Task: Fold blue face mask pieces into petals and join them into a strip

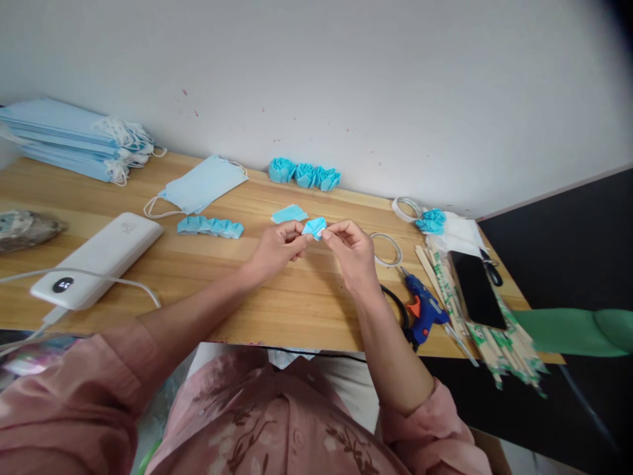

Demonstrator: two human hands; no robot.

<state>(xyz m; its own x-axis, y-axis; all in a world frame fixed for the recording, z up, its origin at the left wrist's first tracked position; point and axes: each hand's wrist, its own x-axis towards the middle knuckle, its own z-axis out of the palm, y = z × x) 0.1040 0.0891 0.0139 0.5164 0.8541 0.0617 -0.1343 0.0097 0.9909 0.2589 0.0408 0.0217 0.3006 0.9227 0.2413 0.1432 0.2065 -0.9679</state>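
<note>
A small folded piece of blue material (pixel 315 227) is held up between my two hands over the middle of the table. My left hand (pixel 283 245) pinches its left edge, while my right hand (pixel 352 249) grips its right edge between thumb and finger. Just behind lies a short stack of flat blue pieces (pixel 289 213). To the left is a row of folded blue petals (pixel 210 227). Three finished blue flowers (pixel 304 173) stand against the wall, and a roll of tape (pixel 388 250) rests beside my right hand.
Left side: a stack of face masks (pixel 69 135), one loose mask (pixel 205 185), a white power bank (pixel 99 260) with a cable. Right side: a blue glue gun (pixel 422 307), a phone (pixel 477 290), wrapped chopsticks (pixel 499 353), another tape roll (pixel 406 210) and a blue flower (pixel 431 221).
</note>
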